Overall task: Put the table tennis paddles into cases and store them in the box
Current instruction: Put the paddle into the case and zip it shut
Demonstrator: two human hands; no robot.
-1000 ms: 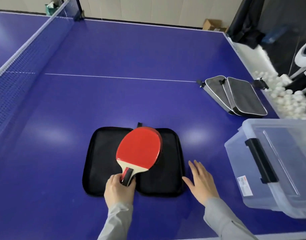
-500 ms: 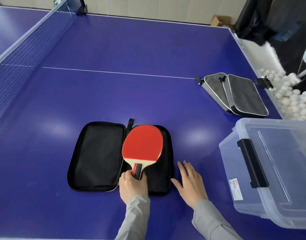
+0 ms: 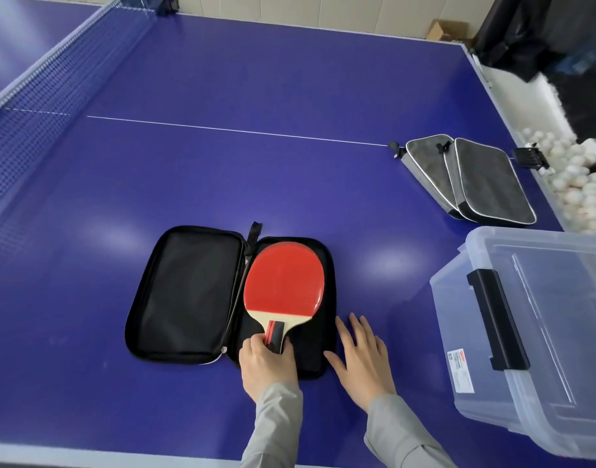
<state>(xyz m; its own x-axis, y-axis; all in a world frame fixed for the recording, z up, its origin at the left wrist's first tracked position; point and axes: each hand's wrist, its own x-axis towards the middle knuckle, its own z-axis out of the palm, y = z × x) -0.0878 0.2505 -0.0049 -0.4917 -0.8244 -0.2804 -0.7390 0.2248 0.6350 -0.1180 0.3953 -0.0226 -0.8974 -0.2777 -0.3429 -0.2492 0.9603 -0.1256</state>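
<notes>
Seating the paddle [image 3: 284, 282] in the open case [image 3: 188, 292], lower centre: left grip [image 3: 267, 364] curled round its handle, right grip [image 3: 362, 358] flat, holding nothing; zipping and boxing [image 3: 526, 332] remain.

Box [image 3: 539, 336] cut off at 3–4 o'clock edge. Left hand [image 3: 267, 364] hides paddle [image 3: 284, 282] handle end. Balls [image 3: 580, 184] blurred at 2 o'clock.
</notes>
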